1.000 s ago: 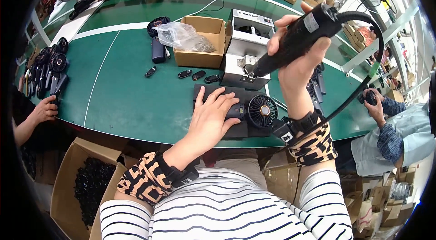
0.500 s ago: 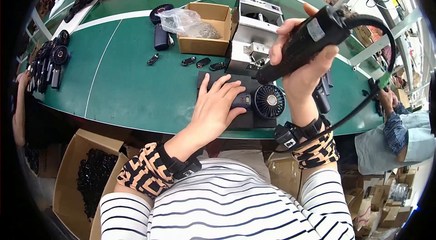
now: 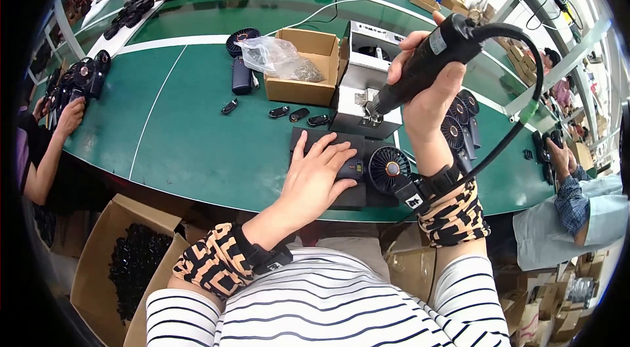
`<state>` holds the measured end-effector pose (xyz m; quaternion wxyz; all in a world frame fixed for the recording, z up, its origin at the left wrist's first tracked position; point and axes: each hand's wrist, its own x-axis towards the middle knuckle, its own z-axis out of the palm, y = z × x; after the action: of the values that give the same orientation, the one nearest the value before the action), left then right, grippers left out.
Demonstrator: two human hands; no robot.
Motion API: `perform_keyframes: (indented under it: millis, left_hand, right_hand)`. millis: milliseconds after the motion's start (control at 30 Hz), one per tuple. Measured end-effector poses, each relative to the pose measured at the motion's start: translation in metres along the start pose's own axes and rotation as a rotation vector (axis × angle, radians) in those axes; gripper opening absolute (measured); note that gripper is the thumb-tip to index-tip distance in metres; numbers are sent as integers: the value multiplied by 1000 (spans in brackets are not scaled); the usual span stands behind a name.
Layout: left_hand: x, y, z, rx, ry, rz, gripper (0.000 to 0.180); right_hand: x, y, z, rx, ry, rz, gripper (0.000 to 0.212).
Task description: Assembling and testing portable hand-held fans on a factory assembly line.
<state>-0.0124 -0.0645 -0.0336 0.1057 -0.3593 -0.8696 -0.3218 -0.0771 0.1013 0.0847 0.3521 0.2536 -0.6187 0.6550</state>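
My left hand (image 3: 316, 175) lies palm down with spread fingers over the handle of a dark handheld fan (image 3: 388, 168). Its round grille and a small lit display show to the right of my fingers. Beneath the fan is a black block (image 3: 348, 197), partly covered by my hand. My right hand (image 3: 428, 101) is closed around a black electric screwdriver (image 3: 430, 61), tilted with its tip down to the left. The tip is at the metal pick-up part of a screw feeder (image 3: 354, 111); whether a screw sits on it I cannot tell.
An open carton (image 3: 305, 92) with a plastic bag of small parts stands left of the feeder. Several small black pieces (image 3: 299, 114) lie before it. More fans (image 3: 459, 127) lie right of my right hand. The screwdriver's cable (image 3: 539, 78) loops down on the right. Co-workers' hands (image 3: 69, 117) work at the left.
My right hand has brought the screwdriver left, so its tip now meets the screw feeder instead of hanging above the fan. My left hand stays on the fan. The view has shifted slightly.
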Motion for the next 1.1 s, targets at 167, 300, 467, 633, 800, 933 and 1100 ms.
perform_keyframes:
  millis: [167,300,467,633,800,933,1100]
  left_hand:
    - [-2,1,-2,-3,7,6,50]
    - [-2,-1,1,-9,13,-3,49]
    - [-3,0,0,-2,35,18,49]
    - [0,-2,3,-26,74,24,48]
    - [1,-2,2,-29,88,20,46]
    - [0,-1,2,-32,79,20,47]
    - [-2,-2,3,-17,42,12,49]
  right_hand:
    - [2,4,-4,30,1,36,89]
    - [-9,0,-5,35,3,83,88]
    - [-37,-34,-2,61,-24,113,93]
    - [-55,-49,-1,91,-8,155,97]
    - [-65,-50,0,89,-20,187,99]
    - [-70,-51,1,85,24,170,99]
    - [-74,-49,-2,79,39,171,97]
